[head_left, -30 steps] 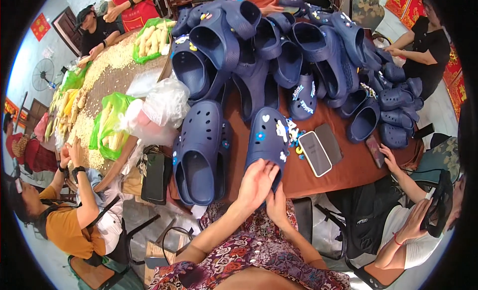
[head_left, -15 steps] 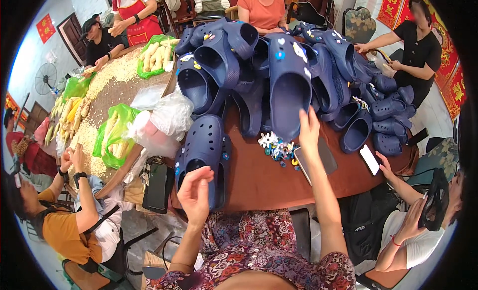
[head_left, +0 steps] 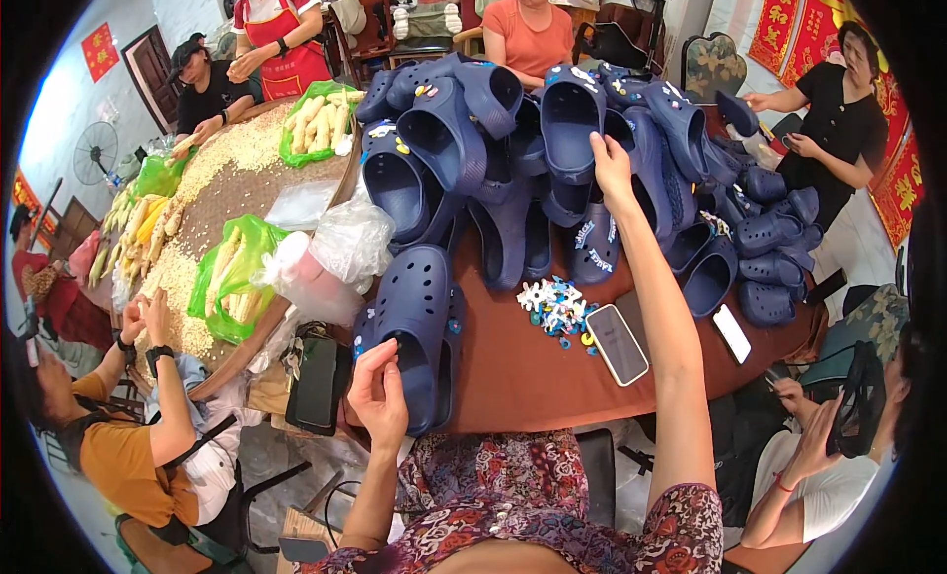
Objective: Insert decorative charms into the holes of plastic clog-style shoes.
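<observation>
Brown counter [head_left: 533,401] is carrying a big shoe heap [head_left: 498,191], where one clog [head_left: 572,145] is getting pinched at the heel by the right hand [head_left: 613,170]; I'd be holding that grip snug till it's sitting steady. The left hand [head_left: 382,396] is hanging nearly closed, can't tell what's inside.

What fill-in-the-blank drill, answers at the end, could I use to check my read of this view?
1. The hand on the navy clog at the pile is the person's ____ hand.
2. By the other hand, a resting clog has its toe pointing ____ the person.
3. Most of the loose charms lie to the ____ of the white-framed phone.
4. Nearest the person, the plastic bag with corn cobs in it is ____ in colour.

Missing words: right; away from; left; green.
</observation>
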A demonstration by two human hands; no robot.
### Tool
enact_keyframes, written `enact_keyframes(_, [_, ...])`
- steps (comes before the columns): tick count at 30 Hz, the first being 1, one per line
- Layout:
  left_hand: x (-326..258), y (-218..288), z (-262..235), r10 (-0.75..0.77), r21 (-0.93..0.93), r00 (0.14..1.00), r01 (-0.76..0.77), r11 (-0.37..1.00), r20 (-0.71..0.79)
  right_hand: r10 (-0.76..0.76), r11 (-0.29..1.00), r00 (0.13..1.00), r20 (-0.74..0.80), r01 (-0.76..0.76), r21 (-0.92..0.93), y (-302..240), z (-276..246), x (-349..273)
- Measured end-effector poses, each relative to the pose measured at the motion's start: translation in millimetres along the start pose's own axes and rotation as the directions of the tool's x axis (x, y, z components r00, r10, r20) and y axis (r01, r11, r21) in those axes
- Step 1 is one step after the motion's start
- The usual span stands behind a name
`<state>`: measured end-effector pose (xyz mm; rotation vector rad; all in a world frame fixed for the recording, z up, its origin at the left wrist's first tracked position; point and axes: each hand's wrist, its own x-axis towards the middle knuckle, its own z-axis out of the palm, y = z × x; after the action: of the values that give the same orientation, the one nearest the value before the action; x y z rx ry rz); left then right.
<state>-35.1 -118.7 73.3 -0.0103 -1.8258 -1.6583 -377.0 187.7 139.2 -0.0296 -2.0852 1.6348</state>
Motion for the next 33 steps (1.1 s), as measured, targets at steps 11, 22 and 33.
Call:
enact_keyframes(11, [6,-15,-4,0.067,0.219,0.997,-0.056,0.974,-0.045,-0.207,0.978,0.972,-0.115,0.200,-0.067,38,-13,-26])
enact_keyframes(22, [14,-9,-2,0.132,0.620,0.986,-0.168,0.766,0.105,-0.234,0.969,0.962,-0.144,0.218,-0.120,71,-18,-37])
enact_keyframes(33, [22,-41,-13,0.003,0.676,0.998,-0.049,0.735,0.069,-0.062,0.998,0.936,0.346,0.049,0.045,32,-3,-260])
